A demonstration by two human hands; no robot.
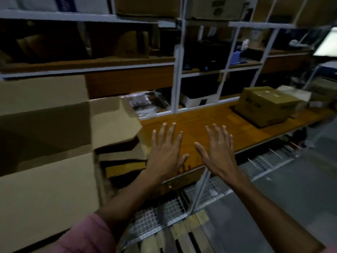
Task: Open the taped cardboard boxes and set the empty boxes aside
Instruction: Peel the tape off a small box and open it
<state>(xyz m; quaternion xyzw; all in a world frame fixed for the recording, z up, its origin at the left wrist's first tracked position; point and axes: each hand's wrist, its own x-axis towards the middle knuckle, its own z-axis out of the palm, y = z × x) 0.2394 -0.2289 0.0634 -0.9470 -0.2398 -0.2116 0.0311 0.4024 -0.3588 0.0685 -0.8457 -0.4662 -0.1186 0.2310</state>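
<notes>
- While both hands hover over the orange-brown wooden counter [209, 115], neither one holds anything.
- The left hand [165, 152] is spread flat, palm down, fingers straight and slightly fanned, pointing away from the person.
- The right hand [218, 150] mirrors it just beside, fingers straight and apart, thumb angled inward toward the left hand.
- Whether the palms touch the wood or float just above it cannot be told.
- A pink sleeve [87, 236] covers the left upper arm at the bottom edge of the view; both forearms are bare.
- One closed brown cardboard box with pale tape along its top seam [266, 105] sits on the counter well to the right of the hands, near the far right end, with dark print on its side.
- A large pale-brown opened cardboard box [47, 161] fills the left side of the view, one flap [114, 121] jutting out over the counter's left end, close to the left hand.
- Behind the counter rises a white metal shelving frame [177, 73] with dim compartments holding dark items too blurred to name.
- More brown cartons [147, 6] stand on the top shelf.
- Below the counter edge lies a silver wire-mesh lower shelf [264, 163].
</notes>
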